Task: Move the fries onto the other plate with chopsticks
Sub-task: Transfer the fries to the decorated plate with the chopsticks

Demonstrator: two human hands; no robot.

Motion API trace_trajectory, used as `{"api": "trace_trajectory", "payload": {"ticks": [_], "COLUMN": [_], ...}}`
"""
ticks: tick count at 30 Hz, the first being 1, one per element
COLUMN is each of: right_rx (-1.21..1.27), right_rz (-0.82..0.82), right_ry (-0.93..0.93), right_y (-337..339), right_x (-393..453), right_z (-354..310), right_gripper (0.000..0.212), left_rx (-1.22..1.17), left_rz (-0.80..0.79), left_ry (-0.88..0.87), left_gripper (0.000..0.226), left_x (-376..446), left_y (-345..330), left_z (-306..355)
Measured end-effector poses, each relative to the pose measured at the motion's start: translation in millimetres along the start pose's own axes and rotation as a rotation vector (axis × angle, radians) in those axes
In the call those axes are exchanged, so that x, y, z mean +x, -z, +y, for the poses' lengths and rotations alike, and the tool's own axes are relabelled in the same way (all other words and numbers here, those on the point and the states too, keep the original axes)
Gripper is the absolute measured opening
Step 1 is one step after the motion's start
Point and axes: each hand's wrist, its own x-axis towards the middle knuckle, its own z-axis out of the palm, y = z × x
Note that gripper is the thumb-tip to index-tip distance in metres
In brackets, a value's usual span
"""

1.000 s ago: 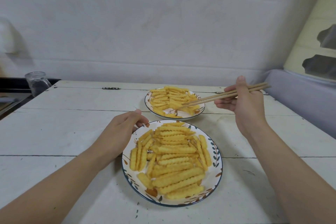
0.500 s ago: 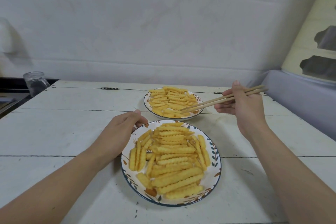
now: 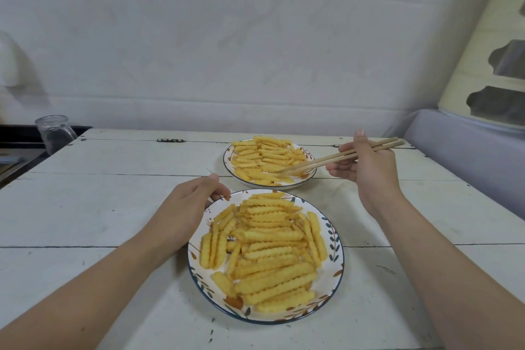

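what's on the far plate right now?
The far plate holds a heap of crinkle fries. The chopsticks in the right hand have their tips down at its near-right edge. Most of the plate's surface is covered by fries.

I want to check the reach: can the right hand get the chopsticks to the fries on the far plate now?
Probably yes: the right hand already has the chopsticks tips among the fries on the far plate, nothing between.

Yellow crinkle-cut fries (image 3: 264, 250) heaped on near round white ceramic plate with leaf pattern and dark rim (image 3: 335, 247). Second, flatter fries pile (image 3: 261, 158) on matching far plate (image 3: 308, 177). Pale wooden chopsticks (image 3: 341, 156) slant leftward-down, tips among far fries at right edge.
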Motion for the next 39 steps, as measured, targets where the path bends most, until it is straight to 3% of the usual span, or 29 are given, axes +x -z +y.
{"api": "trace_trajectory", "payload": {"ticks": [6,13,16,21,29,32,35,39], "right_rx": [-0.039,0.099,0.191,0.095,-0.015,0.028,0.086,-0.059], "right_rz": [-0.074,0.031,-0.058,-0.286,-0.468,-0.392,-0.194,-0.032], "right_ry": [0.033,0.046,0.011,0.032,0.106,0.159,0.219,0.207], "right_y": [-5.5,2.1,13.0,13.5,11.3,13.9,16.7,12.5], "right_x": [-3.4,-4.3,-8.5,-27.9,-44.6,-40.5,-30.3,-22.3], "right_z": [2.0,-20.0,-39.6,-56.3,-67.0,-66.4,-57.8,-37.6], "right_gripper": [0.045,0.049,0.049,0.058,0.044,0.043,0.043,0.045], "left_rx": [-0.001,-0.011,-0.01,-0.011,-0.006,-0.006,-0.005,-0.013], "left_rz": [-0.006,-0.002,-0.002,-0.002,-0.006,-0.002,-0.006,-0.008], "left_ry": [-0.011,0.0,-0.012,-0.006,-0.008,-0.01,-0.012,-0.01], "left_gripper": [0.051,0.051,0.05,0.049,0.05,0.05,0.05,0.05], "left_x": [1.5,0.3,0.1,0.2,2.3,2.6,3.5,4.0], "left_y": [0.5,0.7,0.4,0.1,0.8,0.8,1.0,1.4], "left_z": [-2.0,-0.4,-0.4,-0.2,-2.6,-3.3,-4.4,-6.0]}}
